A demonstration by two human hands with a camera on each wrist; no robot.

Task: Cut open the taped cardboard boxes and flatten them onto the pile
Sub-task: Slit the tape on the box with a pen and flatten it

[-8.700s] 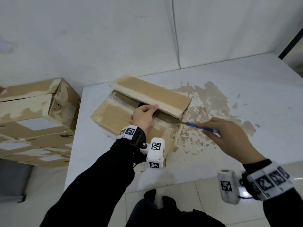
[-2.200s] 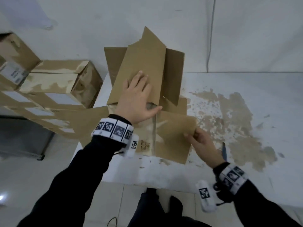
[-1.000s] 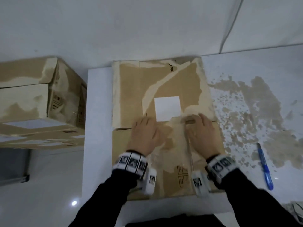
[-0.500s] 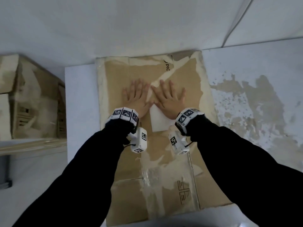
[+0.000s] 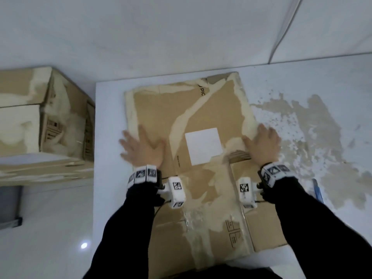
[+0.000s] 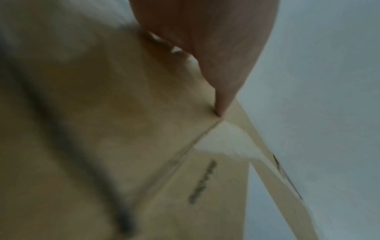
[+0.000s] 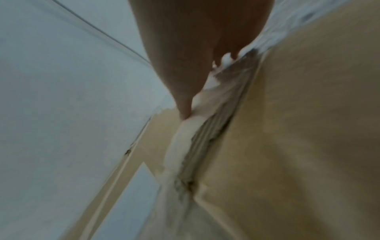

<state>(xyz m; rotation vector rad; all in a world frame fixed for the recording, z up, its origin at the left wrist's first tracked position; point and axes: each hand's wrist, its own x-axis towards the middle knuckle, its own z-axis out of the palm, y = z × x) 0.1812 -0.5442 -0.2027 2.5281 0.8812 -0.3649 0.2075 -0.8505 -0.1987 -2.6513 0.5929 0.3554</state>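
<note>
Pressing flat palms, left hand (image 5: 142,150) and right hand (image 5: 261,147), at flattened box (image 5: 193,109) edges

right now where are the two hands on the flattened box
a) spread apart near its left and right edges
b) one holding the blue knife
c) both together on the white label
a: the left hand and right hand press flat near opposite side edges of the flattened box, the white label bare between them.

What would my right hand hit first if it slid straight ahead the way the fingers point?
Sliding forward, the right hand would leave the flattened cardboard at its right edge, cross bare white table, then probably meet the wall; depth is unclear.
</note>
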